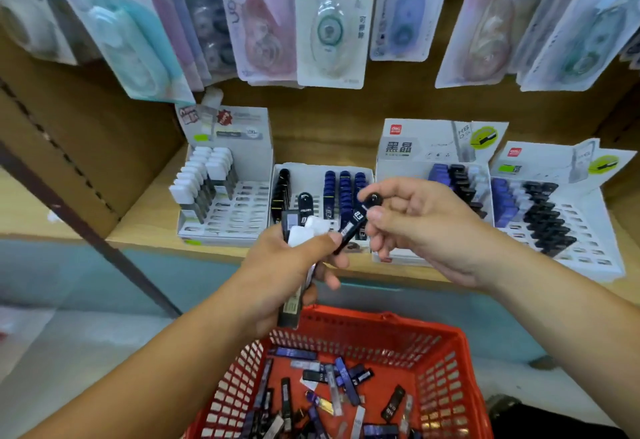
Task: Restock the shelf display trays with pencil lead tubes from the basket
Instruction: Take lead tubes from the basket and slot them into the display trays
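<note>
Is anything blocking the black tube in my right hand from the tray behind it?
Nothing visible. The tube hangs right before the tray; the bundle in the left hand sits beside it, not between.

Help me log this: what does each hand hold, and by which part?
The left hand grips a bundle of white-capped lead tubes around their middles; right hand pinches a black lead tube by its round cap.

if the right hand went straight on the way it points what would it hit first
Likely the white-capped tubes bunched in the left hand: the right hand, pinching a black-capped tube, points left at them. Depth is unclear.
</note>
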